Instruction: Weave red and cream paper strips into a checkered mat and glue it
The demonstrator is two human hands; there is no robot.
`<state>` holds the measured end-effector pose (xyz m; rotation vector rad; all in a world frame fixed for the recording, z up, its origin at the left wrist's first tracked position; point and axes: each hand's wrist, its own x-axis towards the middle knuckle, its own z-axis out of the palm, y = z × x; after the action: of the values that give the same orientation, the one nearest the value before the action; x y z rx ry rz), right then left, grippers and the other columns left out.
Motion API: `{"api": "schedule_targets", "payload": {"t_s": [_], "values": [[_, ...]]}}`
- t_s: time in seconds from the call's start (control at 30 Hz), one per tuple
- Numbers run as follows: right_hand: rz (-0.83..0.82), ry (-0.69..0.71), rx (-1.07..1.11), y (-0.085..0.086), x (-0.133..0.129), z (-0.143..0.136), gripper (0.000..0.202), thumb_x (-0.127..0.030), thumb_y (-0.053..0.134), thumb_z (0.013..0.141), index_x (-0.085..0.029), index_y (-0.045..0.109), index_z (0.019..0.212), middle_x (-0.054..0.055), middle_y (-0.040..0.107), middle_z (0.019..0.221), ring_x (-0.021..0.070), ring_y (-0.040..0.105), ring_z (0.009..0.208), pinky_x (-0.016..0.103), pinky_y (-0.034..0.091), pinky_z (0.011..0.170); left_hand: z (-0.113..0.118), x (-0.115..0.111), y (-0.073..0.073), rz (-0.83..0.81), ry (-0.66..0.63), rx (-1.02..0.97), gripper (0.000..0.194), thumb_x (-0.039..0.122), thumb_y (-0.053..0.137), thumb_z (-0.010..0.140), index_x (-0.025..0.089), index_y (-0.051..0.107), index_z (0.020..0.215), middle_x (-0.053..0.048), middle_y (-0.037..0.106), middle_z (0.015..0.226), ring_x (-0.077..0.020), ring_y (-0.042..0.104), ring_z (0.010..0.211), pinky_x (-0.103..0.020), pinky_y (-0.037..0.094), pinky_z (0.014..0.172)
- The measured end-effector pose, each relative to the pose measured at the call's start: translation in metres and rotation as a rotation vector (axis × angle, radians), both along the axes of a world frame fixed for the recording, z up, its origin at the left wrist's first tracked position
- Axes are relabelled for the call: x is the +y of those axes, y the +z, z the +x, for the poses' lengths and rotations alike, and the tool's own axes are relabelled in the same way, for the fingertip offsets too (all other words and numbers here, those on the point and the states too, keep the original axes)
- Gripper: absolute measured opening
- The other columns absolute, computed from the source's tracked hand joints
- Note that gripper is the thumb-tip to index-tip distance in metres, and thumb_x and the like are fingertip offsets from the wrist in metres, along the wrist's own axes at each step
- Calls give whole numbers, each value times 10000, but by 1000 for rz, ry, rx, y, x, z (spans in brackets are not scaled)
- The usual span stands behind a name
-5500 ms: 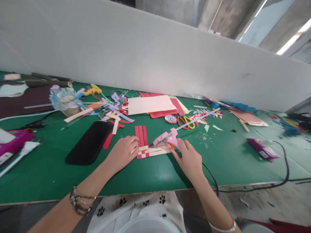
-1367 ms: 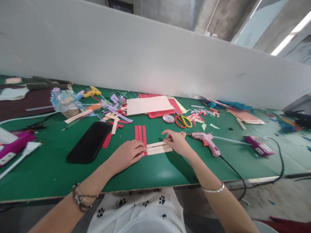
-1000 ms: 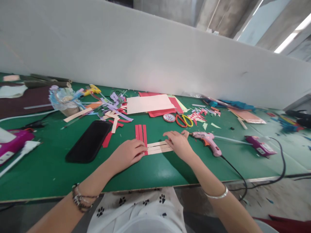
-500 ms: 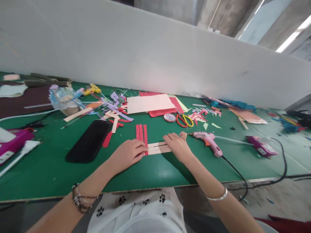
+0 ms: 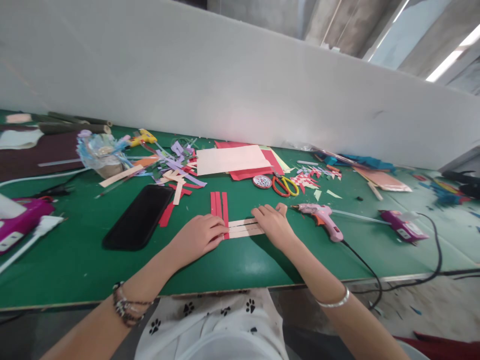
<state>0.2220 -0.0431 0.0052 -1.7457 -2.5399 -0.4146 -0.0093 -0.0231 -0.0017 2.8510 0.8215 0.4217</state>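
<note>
Three red paper strips (image 5: 218, 204) stand side by side on the table, crossed at their lower part by pale pink paper strips (image 5: 245, 230) running to the right. Over the crossing rests my left hand (image 5: 204, 234), fingers together and bent down onto the strips; it hides much of the overlap. My right hand (image 5: 276, 226) has its fingers curled over the right ends of the pale strips and presses them against the table. Those ends are hidden beneath it. Just right of that hand lies a pink glue gun (image 5: 318, 212), its nozzle close to the fingers.
A black phone (image 5: 138, 217) lies left of my left hand. Beyond the strips are a pale paper sheet (image 5: 230, 160), scissors (image 5: 287, 185), a round pin box (image 5: 261, 181) and purple paper scraps (image 5: 176, 162). A purple power socket (image 5: 403, 226) sits on the right.
Both hands stay in place on the strips. The whole view has shifted very slightly; nothing was picked up or let go.
</note>
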Motion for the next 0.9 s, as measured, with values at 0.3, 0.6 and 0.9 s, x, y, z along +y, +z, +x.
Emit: {"api": "schedule_targets", "payload": {"t_s": [0.3, 0.6, 0.9], "values": [[246, -160, 169, 4, -8, 24, 181, -116, 415, 881, -176, 579, 925, 30, 616, 797, 159, 478, 780, 323, 193, 698, 0, -1, 0, -7, -4, -11, 240, 231, 411, 908, 207, 622, 1020, -44, 613, 1031, -185, 554, 925, -302, 397, 745], [70, -86, 270, -10, -50, -32, 355, -437, 383, 889, -331, 512, 1202, 69, 516, 1188, 237, 445, 1007, 412, 235, 844, -1, -2, 0, -18, 20, -8, 225, 233, 418, 909, 210, 615, 1015, -44, 611, 1011, -186, 545, 919, -310, 401, 761], [19, -182, 290, -19, -50, -38, 431, -496, 360, 874, -286, 517, 1217, 100, 484, 1273, 294, 402, 1115, 492, 235, 901, -1, -4, 3, -42, 34, -12, 236, 227, 402, 909, 201, 607, 1023, -56, 608, 1018, -193, 543, 919, -311, 416, 732]]}}
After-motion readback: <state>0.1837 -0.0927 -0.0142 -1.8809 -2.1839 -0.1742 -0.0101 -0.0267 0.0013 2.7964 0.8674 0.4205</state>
